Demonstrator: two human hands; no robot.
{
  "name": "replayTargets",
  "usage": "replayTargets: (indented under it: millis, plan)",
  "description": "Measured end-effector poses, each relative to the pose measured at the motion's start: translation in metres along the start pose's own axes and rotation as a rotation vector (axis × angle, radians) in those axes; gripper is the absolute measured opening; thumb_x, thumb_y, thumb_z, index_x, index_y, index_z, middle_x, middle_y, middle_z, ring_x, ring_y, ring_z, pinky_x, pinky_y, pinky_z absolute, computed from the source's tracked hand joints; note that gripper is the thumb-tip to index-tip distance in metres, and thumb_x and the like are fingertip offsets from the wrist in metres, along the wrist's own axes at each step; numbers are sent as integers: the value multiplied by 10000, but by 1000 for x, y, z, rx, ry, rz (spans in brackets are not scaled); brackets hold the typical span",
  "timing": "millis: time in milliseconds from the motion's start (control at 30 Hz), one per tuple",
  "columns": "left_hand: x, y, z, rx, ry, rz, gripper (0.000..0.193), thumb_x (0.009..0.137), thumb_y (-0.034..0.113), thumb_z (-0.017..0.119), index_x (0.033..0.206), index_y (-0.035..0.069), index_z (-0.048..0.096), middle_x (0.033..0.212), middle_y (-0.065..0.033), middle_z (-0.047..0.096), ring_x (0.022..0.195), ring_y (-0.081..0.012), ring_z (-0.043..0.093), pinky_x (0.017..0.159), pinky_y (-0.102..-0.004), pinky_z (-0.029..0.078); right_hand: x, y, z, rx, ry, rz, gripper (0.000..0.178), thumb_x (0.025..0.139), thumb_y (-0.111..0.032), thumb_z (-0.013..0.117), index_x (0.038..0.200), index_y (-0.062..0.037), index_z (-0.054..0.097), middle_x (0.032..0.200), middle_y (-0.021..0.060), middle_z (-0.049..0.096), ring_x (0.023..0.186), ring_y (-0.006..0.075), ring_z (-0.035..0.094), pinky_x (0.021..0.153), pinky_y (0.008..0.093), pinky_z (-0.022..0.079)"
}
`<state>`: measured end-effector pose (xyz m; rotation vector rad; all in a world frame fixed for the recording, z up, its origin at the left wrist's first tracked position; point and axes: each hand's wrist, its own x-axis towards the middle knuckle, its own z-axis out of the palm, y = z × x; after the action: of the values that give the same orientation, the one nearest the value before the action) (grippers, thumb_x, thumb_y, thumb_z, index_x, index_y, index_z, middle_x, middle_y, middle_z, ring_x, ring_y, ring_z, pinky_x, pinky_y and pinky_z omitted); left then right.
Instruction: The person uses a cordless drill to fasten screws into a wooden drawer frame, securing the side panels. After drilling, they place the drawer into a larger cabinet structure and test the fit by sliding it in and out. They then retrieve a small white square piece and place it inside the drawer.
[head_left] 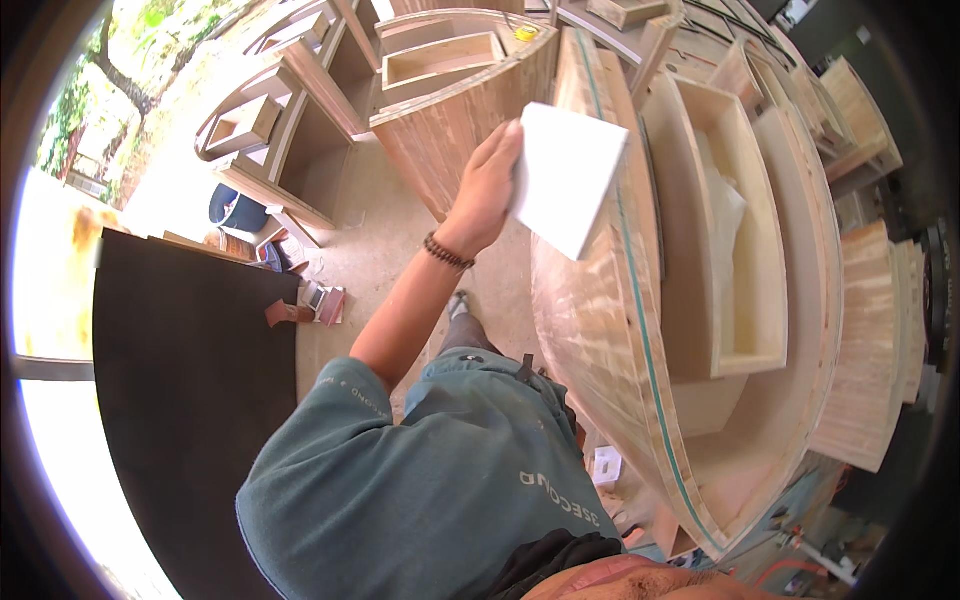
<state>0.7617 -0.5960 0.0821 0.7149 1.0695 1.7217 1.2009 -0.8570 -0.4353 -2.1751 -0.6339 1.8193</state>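
My left hand (485,190) reaches forward, its fingers closed along the left edge of a flat white rectangular piece (572,180). Whether this is a sheet, a pad or a thin board is hard to tell. It overlaps the upper part of a tall wooden cabinet (585,290) on my right; I cannot tell whether they touch. A green strip (640,290) runs along that cabinet's long edge. Within the open cabinet lies a pale wooden drawer box (705,230). My right hand does not show.
Ahead stands another wooden cabinet (430,150), with a yellow tape measure (525,33) on its top corner. More unfinished furniture frames (290,195) are at the far left. A large black panel (200,420) is at my left, near a dark bucket (237,208) and small scraps (325,303) on the floor.
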Motion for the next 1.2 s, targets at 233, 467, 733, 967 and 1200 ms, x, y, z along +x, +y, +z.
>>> replayTargets:
  millis: [233,467,733,967,1200]
  plan:
    - [4,-35,-248,116,473,-216,438,1067,324,504,1314,-36,541,1192,-102,645,1054,-154,622,906,-288,498,60,-61,101,-534,-25,-462,283,897,-268,644,1036,-34,724,938,126,722,867,252,683,726,408,533]
    - [-35,-9,-396,127,640,-370,455,1049,264,534,1392,5,387,1235,-165,611,1021,-214,642,817,-365,548,-26,-296,311,-711,-162,-632,312,905,-265,631,981,24,721,875,127,725,816,204,690,697,359,522]
    - [-21,30,-483,77,704,-334,475,1055,224,529,1426,25,308,1273,-178,591,1041,-240,663,797,-369,581,-188,-489,572,-562,-532,-1010,298,914,-211,682,1141,-17,685,1008,184,730,902,268,712,802,372,555]
    - [29,46,-529,-47,883,-267,610,1047,152,520,1564,155,196,1356,-121,518,1142,-258,617,919,-452,539,-233,-534,693,-495,-658,-1098,281,942,-189,650,1167,-20,651,978,148,716,866,242,710,797,370,561]
    - [138,79,-616,3,795,-342,513,1041,144,536,1478,145,267,1336,-146,549,1137,-244,621,848,-399,574,-192,-589,804,-334,-823,-672,293,992,-235,569,1138,3,659,873,91,709,774,177,695,644,308,537]
